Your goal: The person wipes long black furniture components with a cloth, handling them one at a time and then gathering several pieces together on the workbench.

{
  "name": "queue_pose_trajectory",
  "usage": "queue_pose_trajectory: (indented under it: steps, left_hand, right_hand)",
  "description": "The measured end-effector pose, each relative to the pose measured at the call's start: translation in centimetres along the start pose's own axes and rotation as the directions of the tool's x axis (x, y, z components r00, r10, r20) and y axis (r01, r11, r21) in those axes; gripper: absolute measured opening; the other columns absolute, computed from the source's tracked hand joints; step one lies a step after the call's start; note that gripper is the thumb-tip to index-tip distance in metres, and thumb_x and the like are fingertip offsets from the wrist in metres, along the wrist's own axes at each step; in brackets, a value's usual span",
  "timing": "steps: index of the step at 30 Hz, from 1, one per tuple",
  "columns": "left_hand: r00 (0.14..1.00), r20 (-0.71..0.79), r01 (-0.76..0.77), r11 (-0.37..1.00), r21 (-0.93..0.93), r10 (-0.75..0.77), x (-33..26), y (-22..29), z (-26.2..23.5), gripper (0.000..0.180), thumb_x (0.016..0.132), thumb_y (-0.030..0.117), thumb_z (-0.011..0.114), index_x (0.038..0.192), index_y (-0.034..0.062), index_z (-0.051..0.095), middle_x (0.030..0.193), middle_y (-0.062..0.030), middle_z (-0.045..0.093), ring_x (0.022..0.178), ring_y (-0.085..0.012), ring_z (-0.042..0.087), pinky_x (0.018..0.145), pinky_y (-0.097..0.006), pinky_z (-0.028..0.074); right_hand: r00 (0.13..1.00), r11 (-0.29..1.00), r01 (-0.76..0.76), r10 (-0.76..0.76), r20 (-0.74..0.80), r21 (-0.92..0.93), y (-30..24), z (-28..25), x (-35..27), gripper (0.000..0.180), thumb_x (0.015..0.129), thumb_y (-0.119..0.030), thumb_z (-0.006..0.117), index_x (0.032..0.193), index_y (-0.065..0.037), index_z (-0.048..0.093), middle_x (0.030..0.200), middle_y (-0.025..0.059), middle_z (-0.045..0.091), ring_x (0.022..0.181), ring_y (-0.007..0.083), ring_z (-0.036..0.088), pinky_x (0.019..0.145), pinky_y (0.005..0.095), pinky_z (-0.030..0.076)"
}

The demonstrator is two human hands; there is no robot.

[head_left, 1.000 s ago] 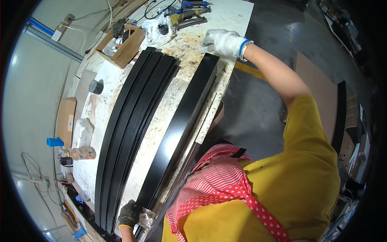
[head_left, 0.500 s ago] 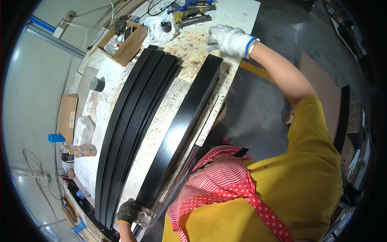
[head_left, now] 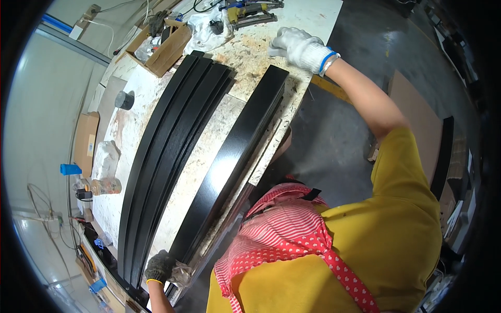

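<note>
A long black board (head_left: 227,154) with a glossy face lies along the near edge of the worktable (head_left: 188,201). Beside its lower end is my left hand (head_left: 159,267), in a dark grey knit glove. Its fingers are closed by a crumpled greyish translucent wad (head_left: 180,275), which it appears to hold. My right hand (head_left: 300,48), in a white knit glove, is over the table beyond the board's far end. Those fingers are curled; what they hold, if anything, is hidden. Several dark grooved strips (head_left: 172,151) lie side by side left of the board.
At the back are a cardboard box (head_left: 166,55), a white cloth (head_left: 201,34) and nail guns (head_left: 253,14). Along the left side stand a dark round container (head_left: 124,100), a white bundle (head_left: 106,159) and a clear jar (head_left: 107,186). A brown panel (head_left: 415,125) leans at right.
The whole view has shifted slightly, with the table's things a little higher and further left. Both hands stay in nearly the same places beside the black board's two ends.
</note>
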State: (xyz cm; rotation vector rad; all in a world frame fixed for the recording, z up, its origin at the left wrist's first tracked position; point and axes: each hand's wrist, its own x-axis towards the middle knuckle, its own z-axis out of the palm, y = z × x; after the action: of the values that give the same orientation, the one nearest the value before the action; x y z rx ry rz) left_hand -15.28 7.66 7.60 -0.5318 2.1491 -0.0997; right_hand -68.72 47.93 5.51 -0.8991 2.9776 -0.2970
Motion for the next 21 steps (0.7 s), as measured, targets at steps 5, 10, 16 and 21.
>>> queue_pose_trajectory:
  steps: [5, 10, 16, 21]
  left_hand:
    - [0.986, -0.062, 0.144, 0.974, -0.175, -0.157, 0.3, 0.0, 0.1, 0.028, 0.088, 0.026, 0.06, 0.104, 0.0039, 0.067, 0.105, -0.0236, 0.069, 0.099, -0.0407, 0.067, 0.085, -0.049, 0.053]
    - [0.919, -0.186, 0.226, 0.853, -0.471, -0.347, -2.6, 5.1, -0.8, 0.084, 0.069, 0.018, 0.086, 0.142, 0.0059, 0.045, 0.121, -0.0245, 0.065, 0.114, -0.0415, 0.062, 0.093, -0.045, 0.052]
    - [0.895, -0.299, 0.204, 0.899, -0.388, -0.332, -2.0, 7.8, 1.0, 0.09, 0.07, 0.026, 0.085, 0.146, 0.0077, 0.04, 0.126, -0.0235, 0.062, 0.109, -0.0403, 0.064, 0.09, -0.047, 0.053]
    - [0.86, -0.376, 0.191, 0.902, -0.387, -0.344, -1.6, 6.1, 3.0, 0.076, 0.073, 0.038, 0.081, 0.137, 0.0101, 0.051, 0.123, -0.0192, 0.063, 0.099, -0.0403, 0.067, 0.084, -0.048, 0.054]
  right_hand:
    - [0.989, 0.669, -0.031, 0.127, -0.073, 0.742, 1.2, 4.4, 0.2, 0.038, 0.092, -0.027, 0.066, 0.124, -0.006, 0.066, 0.114, 0.0086, 0.07, 0.095, 0.0192, 0.065, 0.082, 0.0357, 0.052]
    - [0.973, 0.148, -0.038, 0.229, 0.003, 0.988, 0.9, 7.4, 0.4, 0.035, 0.099, -0.024, 0.06, 0.127, -0.003, 0.063, 0.111, 0.0025, 0.068, 0.092, 0.0105, 0.06, 0.077, 0.0236, 0.05]
    - [0.929, 0.671, 0.241, 0.05, -0.366, 0.701, 1.0, 8.1, 0.2, 0.043, 0.093, -0.037, 0.061, 0.121, -0.004, 0.068, 0.107, 0.0097, 0.069, 0.088, 0.0169, 0.064, 0.083, 0.028, 0.051]
    - [0.981, 0.464, -0.042, 0.185, -0.051, 0.885, -0.7, 7.5, 0.2, 0.045, 0.093, -0.039, 0.059, 0.124, -0.007, 0.067, 0.118, 0.012, 0.067, 0.108, 0.0203, 0.062, 0.096, 0.0317, 0.047]
